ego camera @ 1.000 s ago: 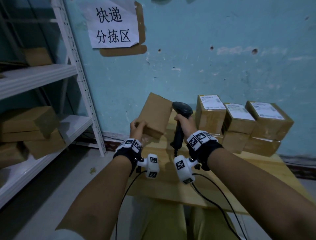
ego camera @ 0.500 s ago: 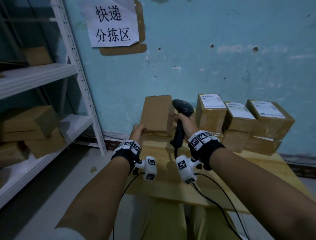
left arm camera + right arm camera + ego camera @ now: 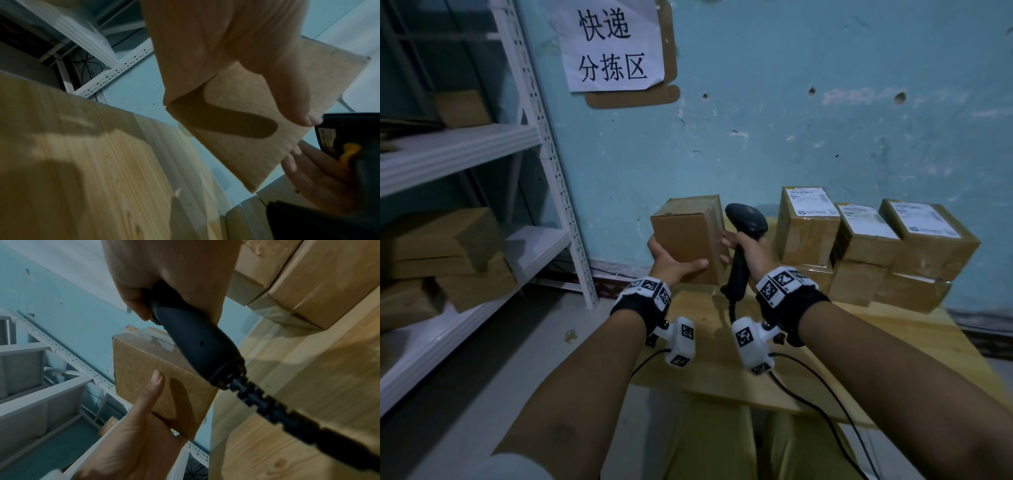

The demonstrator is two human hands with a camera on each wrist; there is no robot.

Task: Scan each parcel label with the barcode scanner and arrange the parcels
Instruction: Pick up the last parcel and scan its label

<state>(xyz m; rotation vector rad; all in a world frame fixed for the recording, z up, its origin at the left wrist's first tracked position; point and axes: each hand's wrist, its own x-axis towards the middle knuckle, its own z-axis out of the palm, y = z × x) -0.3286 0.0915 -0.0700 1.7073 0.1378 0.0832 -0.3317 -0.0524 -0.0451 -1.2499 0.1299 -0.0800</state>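
Observation:
A plain brown cardboard parcel [image 3: 688,236] hangs upright above the table's far left corner. My left hand [image 3: 671,263] grips it from below, thumb across its near face [image 3: 242,129]. No label shows on the sides I see. My right hand [image 3: 744,246] holds a black barcode scanner [image 3: 743,240] by its handle [image 3: 193,347], and its fingertips touch the parcel's right side. The scanner head points toward the wall. In the right wrist view the parcel [image 3: 144,369] sits just left of the scanner handle.
Stacked labelled parcels [image 3: 866,243] fill the back right of the wooden table [image 3: 859,359]. The scanner cable [image 3: 822,404] trails over the table's front edge. A white metal shelf rack [image 3: 541,144] with more boxes [image 3: 441,253] stands to the left. A paper sign [image 3: 613,44] hangs on the blue wall.
The parcel turned from a leftward tilt to upright and rose a little. My left hand shifted under it, and my right fingers came against its right side.

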